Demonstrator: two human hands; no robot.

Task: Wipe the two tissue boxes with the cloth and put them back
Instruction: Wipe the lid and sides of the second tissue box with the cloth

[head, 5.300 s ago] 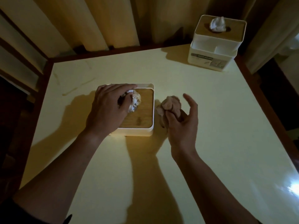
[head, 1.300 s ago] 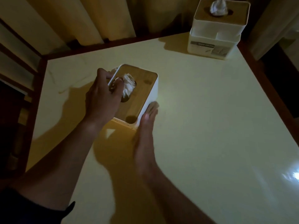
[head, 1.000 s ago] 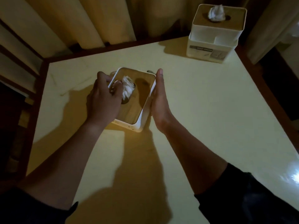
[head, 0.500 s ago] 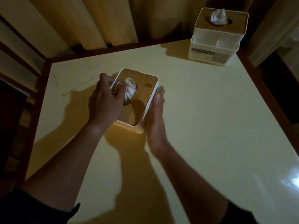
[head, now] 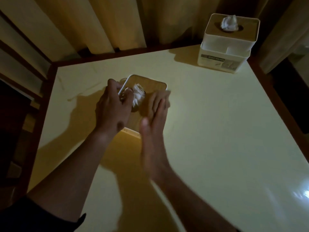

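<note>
Near tissue box (head: 147, 84) held mid-table.
Left hand (head: 112, 108) grips its left rim; right hand (head: 154, 118) lies flat, fingers straight, along its right side. Second box (head: 225, 47) sits at the table's (head: 217, 131) far-right corner.

Left hand (head: 113, 108) curled in a grip, right hand (head: 156, 114) flat, blurred.

The far tissue box (head: 224, 52) carries a grey label (head: 212, 59) with pale lettering on its front, too blurred to read.

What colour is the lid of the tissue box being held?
Light wood-brown, set in a white body; the head view shows the near tissue box lid.
</note>
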